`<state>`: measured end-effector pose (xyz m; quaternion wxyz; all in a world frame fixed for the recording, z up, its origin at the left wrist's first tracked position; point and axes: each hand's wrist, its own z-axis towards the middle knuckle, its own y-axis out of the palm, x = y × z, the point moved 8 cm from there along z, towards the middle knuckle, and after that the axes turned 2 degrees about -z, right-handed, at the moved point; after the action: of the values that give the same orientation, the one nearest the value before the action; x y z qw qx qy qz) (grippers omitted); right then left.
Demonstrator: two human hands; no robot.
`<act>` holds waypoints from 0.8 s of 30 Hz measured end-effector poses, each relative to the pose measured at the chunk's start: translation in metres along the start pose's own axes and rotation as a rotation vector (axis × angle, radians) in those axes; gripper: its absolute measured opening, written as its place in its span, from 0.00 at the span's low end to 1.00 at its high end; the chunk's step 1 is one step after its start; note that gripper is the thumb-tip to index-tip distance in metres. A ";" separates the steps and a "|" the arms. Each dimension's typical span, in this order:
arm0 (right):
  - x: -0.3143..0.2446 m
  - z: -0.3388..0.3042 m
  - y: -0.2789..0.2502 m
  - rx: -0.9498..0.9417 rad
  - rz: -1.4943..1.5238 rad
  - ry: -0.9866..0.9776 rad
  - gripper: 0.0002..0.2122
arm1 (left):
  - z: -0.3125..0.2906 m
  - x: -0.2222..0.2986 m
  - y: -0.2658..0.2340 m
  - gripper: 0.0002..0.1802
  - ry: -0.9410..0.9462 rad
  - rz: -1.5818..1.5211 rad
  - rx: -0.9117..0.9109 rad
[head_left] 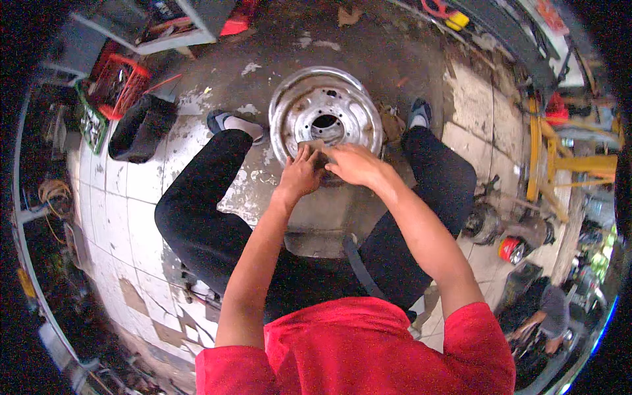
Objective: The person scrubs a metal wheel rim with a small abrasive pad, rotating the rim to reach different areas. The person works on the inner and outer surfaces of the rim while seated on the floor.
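Observation:
A bare-metal steel wheel rim (282,118) with brownish stains lies between my feet, its round centre hole and ring of bolt holes facing up. Both my hands are at its near side. A small tan, flat piece that looks like sandpaper (315,143) shows at the fingertips. My left hand (303,174) has its fingers bent against the near edge of this piece. From the right, my right hand (354,164) reaches over the rim with its fingers closed on the piece. Part of the grip and the thumbs are hidden.
At the left stand a red crate (122,85), a green crate (92,122) and a black container (141,128). To the right are a yellow metal frame (550,158), a red round part (511,249) and another person (550,316) low down. The tiled floor (125,230) is worn.

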<state>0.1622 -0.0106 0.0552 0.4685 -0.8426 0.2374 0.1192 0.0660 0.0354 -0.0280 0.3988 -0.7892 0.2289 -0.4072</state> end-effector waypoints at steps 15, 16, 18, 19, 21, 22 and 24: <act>-0.037 0.057 0.075 0.433 -0.220 0.150 0.35 | -0.057 -0.075 -0.166 0.30 -0.107 -0.325 0.219; -0.042 0.060 0.070 0.439 -0.200 0.188 0.36 | -0.055 -0.074 -0.165 0.30 -0.092 -0.337 0.182; -0.044 0.065 0.065 0.399 -0.213 0.250 0.37 | -0.049 -0.071 -0.165 0.30 -0.026 -0.331 0.172; -0.043 0.069 0.066 0.352 -0.245 0.273 0.37 | -0.047 -0.071 -0.161 0.30 -0.028 -0.315 0.153; -0.038 0.075 0.065 0.320 -0.246 0.296 0.37 | -0.043 -0.065 -0.158 0.30 -0.029 -0.282 0.114; -0.035 0.077 0.064 0.335 -0.217 0.295 0.37 | -0.040 -0.065 -0.155 0.30 0.004 -0.277 0.138; -0.032 0.079 0.063 0.327 -0.200 0.311 0.37 | -0.041 -0.064 -0.153 0.30 0.007 -0.263 0.127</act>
<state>0.1043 0.0368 -0.0195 0.5659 -0.7831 0.2382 -0.0990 0.0014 0.1489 0.0815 0.3901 -0.7842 0.0986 -0.4723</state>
